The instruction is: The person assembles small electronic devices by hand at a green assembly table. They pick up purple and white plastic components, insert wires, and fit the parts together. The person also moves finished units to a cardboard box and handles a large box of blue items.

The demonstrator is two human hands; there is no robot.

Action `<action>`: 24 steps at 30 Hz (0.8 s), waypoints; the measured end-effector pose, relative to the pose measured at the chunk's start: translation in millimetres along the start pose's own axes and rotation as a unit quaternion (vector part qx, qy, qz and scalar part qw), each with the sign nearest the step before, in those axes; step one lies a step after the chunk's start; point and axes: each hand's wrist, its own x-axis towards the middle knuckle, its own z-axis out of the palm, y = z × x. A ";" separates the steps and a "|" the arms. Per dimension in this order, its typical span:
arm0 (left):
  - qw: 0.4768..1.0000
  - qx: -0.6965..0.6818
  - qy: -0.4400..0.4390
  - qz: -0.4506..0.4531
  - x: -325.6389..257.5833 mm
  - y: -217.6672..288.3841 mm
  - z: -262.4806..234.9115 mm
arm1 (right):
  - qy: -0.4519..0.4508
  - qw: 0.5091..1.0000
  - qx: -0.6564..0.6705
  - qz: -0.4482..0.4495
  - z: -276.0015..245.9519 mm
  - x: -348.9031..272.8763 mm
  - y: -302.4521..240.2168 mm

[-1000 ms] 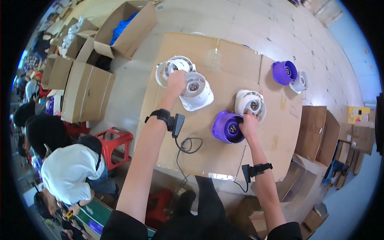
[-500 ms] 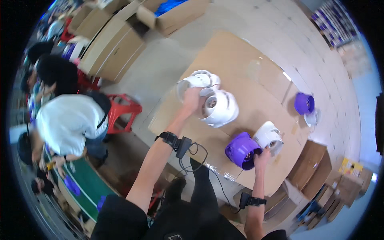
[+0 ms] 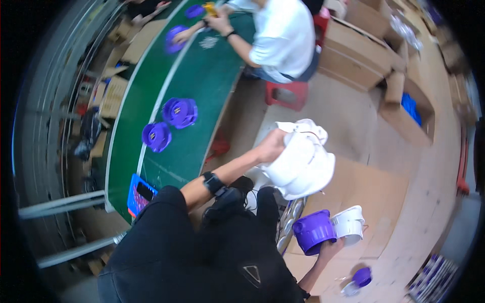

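Note:
My left hand (image 3: pixel 273 145) is closed on a pair of white round plastic housings (image 3: pixel 302 166), raised beside the cardboard-topped table (image 3: pixel 374 187). The two housings sit against each other, and my fingertips are hidden behind their rims. Over the near part of the table, my right hand (image 3: pixel 331 248) grips a purple round plastic housing (image 3: pixel 312 230) together with a white one (image 3: pixel 348 225) side by side. On the cardboard beyond that hand lie another purple housing (image 3: pixel 362 276) and a small white one (image 3: pixel 349 289).
A green conveyor belt (image 3: pixel 199 118) runs along my left, carrying purple housings (image 3: pixel 180 112) and a blue tray (image 3: pixel 135 197) with a phone. A person in a white shirt (image 3: pixel 283 40) works at it, by a red stool (image 3: pixel 287 95). Open cardboard boxes (image 3: pixel 353 55) stand farther right.
My view has swung left toward the belt. My left hand has lifted the white housings off the cardboard and carried them leftward. The right hand has raised the purple and white housings.

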 end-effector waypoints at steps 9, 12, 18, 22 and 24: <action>0.946 -0.168 0.273 -0.050 -257.8 110.9 -168.0 | -0.196 0.956 0.027 -0.216 2.2 39.7 -256.9; 0.887 -0.238 0.393 -0.036 -319.1 93.1 -205.1 | -0.257 0.934 0.071 -0.236 64.3 43.1 -304.7; 0.790 -0.172 0.587 -0.044 -431.2 23.4 -304.6 | -0.321 0.904 0.047 -0.280 155.9 31.2 -381.4; 0.717 0.123 0.669 -0.152 -456.4 29.7 -362.6 | -0.403 0.881 0.012 -0.247 193.3 46.9 -413.5; 0.666 0.197 0.708 -0.129 -467.1 -6.6 -400.6 | -0.403 0.876 0.013 -0.265 225.0 64.1 -421.1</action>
